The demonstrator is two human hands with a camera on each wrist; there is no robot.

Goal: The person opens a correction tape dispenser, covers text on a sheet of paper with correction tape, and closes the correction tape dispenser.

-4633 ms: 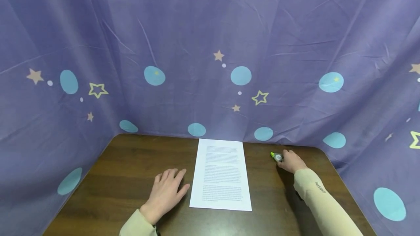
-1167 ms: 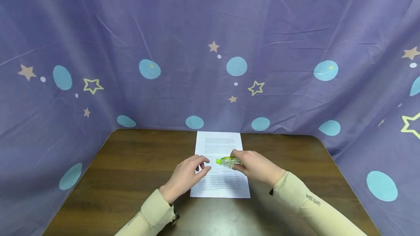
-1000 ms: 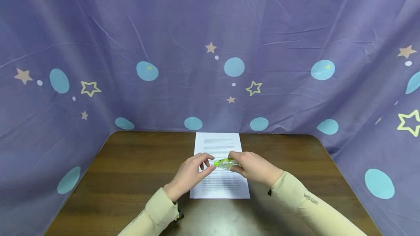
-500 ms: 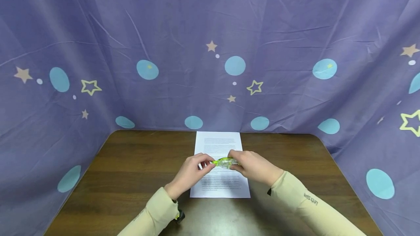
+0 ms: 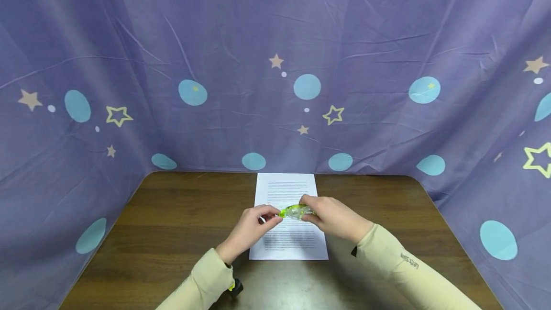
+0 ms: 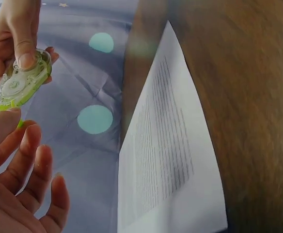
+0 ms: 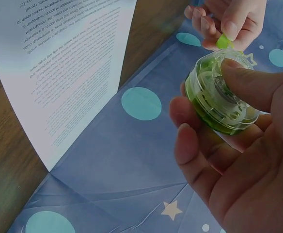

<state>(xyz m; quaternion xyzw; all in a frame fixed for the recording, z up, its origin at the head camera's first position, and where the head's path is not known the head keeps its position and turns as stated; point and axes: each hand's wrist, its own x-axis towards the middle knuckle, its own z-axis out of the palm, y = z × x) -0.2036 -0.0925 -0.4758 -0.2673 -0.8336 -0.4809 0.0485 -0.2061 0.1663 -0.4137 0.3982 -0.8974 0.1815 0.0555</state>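
Above the sheet of printed paper [image 5: 297, 248], my right hand [image 5: 337, 216] grips a correction tape [image 5: 296, 212] with a clear body and green parts. In the right wrist view, the thumb presses on the clear side of the correction tape [image 7: 219, 107], while the fingers support it from below. My left hand [image 5: 247, 227] pinches the small green cap [image 7: 224, 41] at the tape's front end between thumb and index finger. The left hand's other fingers are loosely bent in the left wrist view, where part of the cap [image 6: 21, 124] is hidden by the thumb.
The paper lies flat on a brown wooden table [image 5: 181, 214], its far edge near the back. A purple curtain [image 5: 241, 37] with stars and blue spots surrounds the table's back and sides. Dark wrist gear [image 5: 235, 287] shows beneath the left cuff.
The right hand has picked the correction tape up from the table's right side and brought it over the paper. The left hand has left the table, approached and taken hold of the cap.
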